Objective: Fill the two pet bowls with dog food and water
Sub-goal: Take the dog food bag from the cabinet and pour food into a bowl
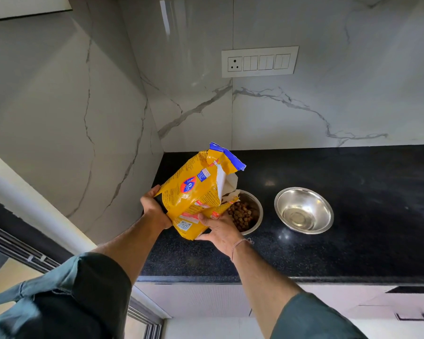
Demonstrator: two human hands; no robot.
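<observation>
A yellow dog food bag [194, 189] with a torn blue top is held tilted over the left steel bowl [256, 204], its open mouth facing right above the rim. Brown kibble [242, 215] lies in that bowl. My left hand [154, 209] grips the bag's left bottom edge. My right hand [220, 228] holds the bag from below, near the bowl's front. The second steel bowl [304, 210] stands to the right on the black counter [328, 253]; it looks bare inside, though I cannot tell whether it holds water.
Marble walls [304, 113] close the counter at the back and left, meeting in a corner behind the bag. A white switch plate [259, 61] sits on the back wall. The counter's front edge [304, 280] runs below my arms.
</observation>
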